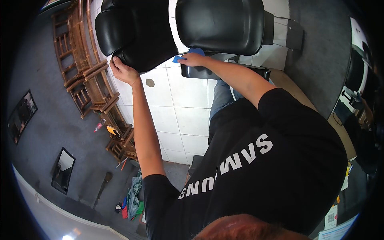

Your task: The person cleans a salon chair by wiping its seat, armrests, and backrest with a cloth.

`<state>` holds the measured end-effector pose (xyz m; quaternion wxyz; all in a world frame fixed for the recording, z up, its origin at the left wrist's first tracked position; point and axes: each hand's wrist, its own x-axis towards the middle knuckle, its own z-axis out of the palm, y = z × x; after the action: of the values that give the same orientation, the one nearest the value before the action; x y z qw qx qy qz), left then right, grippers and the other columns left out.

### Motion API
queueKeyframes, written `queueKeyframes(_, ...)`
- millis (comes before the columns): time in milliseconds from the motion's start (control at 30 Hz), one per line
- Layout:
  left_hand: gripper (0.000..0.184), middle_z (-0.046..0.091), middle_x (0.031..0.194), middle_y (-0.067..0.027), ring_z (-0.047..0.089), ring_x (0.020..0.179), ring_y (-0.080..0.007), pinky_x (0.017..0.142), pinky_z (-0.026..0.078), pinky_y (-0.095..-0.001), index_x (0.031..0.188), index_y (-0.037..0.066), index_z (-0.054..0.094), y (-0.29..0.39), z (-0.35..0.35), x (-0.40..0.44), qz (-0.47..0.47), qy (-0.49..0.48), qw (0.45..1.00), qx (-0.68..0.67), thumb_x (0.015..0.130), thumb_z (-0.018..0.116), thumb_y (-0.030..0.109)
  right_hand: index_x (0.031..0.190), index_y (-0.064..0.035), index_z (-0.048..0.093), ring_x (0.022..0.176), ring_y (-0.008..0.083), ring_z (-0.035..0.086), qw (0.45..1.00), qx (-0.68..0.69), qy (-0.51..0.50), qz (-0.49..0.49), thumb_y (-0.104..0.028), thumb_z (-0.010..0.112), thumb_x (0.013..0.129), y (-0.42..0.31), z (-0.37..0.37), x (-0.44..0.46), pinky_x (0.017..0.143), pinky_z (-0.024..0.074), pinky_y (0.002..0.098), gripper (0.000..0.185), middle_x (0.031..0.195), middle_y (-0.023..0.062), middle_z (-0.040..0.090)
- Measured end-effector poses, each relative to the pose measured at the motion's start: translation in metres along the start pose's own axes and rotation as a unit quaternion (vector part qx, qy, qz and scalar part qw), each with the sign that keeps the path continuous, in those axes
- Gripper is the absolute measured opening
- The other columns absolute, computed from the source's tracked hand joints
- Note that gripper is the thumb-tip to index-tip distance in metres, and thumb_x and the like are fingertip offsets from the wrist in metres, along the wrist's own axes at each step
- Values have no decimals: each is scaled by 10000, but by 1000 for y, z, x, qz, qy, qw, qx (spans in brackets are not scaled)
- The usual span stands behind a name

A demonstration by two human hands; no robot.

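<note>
My left hand point(126, 74) grips the lower edge of the black padded chair back point(148, 36), with some fingers hidden behind it. My right hand point(194, 60) is closed on a blue cloth point(196, 52), part of which shows past the fingers. That hand is by the gap between the chair back and the smooth black seat point(220, 26). Below the seat, a dark glossy panel point(196, 72) sits under my right wrist.
Bamboo benches point(90, 82) stand along the left, with a plastic bottle point(100, 125) near them. White floor tiles point(186, 120) lie beneath the chair. Mirrors point(63, 170) hang on the grey wall. Piled fabric point(134, 198) lies at lower left.
</note>
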<state>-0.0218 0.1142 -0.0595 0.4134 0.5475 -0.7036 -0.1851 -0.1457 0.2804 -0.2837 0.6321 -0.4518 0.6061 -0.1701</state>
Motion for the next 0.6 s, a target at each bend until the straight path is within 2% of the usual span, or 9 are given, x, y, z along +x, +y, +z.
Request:
queueKeyframes(67, 477, 670, 897, -170, 578, 822, -255, 808, 479, -373, 1083, -90, 656, 2, 0, 0, 5, 2, 1000, 5, 1031, 513, 362, 1358, -76, 637, 1354, 364, 522, 998, 53, 10, -11, -651, 385, 1013, 23, -8, 1, 1125, 385, 458, 716, 1450, 203, 573)
queueKeyframes(100, 466, 661, 889, -164, 569, 817, -250, 806, 475, -370, 1073, -88, 655, 1, 2, 0, -4, 0, 1000, -10, 1033, 507, 352, 1422, -113, 598, 1408, 343, 476, 999, 40, -7, 14, -665, 358, 1016, 39, -10, 7, 1172, 333, 450, 726, 1492, 188, 541)
queueKeyframes(167, 459, 657, 882, -159, 565, 815, -245, 805, 473, -365, 1070, -87, 655, -4, 1, 1, 1, 0, 1000, -12, 1037, 505, 345, 1446, -122, 576, 1407, 356, 478, 998, 13, -12, 62, -670, 334, 1020, 66, -16, 2, 1177, 331, 444, 736, 1498, 184, 537)
queueKeyframes(233, 446, 649, 870, -147, 553, 809, -236, 795, 467, -358, 1062, -85, 654, -7, 1, 1, 11, 1, 1000, -14, 1045, 501, 334, 1458, -94, 556, 1408, 370, 475, 998, 13, -40, 54, -677, 308, 1022, 106, -13, 10, 1180, 329, 438, 769, 1513, 197, 515)
queueKeyframes(333, 442, 646, 866, -140, 546, 807, -229, 788, 463, -356, 1055, -82, 652, -1, 0, 0, 13, -2, 1000, -13, 1048, 502, 334, 1423, -52, 579, 1375, 388, 506, 996, -5, -15, 88, -646, 312, 1026, 111, -7, 12, 1166, 352, 440, 762, 1483, 227, 535)
queueKeyframes(467, 443, 641, 861, -139, 542, 799, -233, 782, 462, -359, 1051, -74, 653, 4, 1, -2, 24, 7, 1000, 10, 1049, 494, 340, 1345, -21, 631, 1325, 399, 551, 991, -4, 7, 137, -589, 346, 1022, 94, 7, 34, 1116, 406, 465, 713, 1417, 252, 581)
queueKeyframes(533, 444, 649, 866, -152, 552, 800, -247, 786, 466, -371, 1054, -71, 656, 3, 1, -1, 10, 8, 1000, 13, 1047, 495, 342, 1308, -24, 658, 1293, 403, 575, 986, 1, 50, 161, -563, 368, 1017, 47, 3, 18, 1090, 430, 476, 678, 1386, 245, 607)
queueKeyframes(600, 444, 657, 872, -166, 562, 800, -263, 789, 470, -383, 1063, -69, 659, -1, -1, -2, 0, 8, 1000, 16, 1045, 498, 344, 1303, -42, 666, 1281, 402, 582, 997, 14, 30, 74, -559, 380, 1019, 19, 0, -3, 1077, 439, 478, 656, 1373, 232, 620)
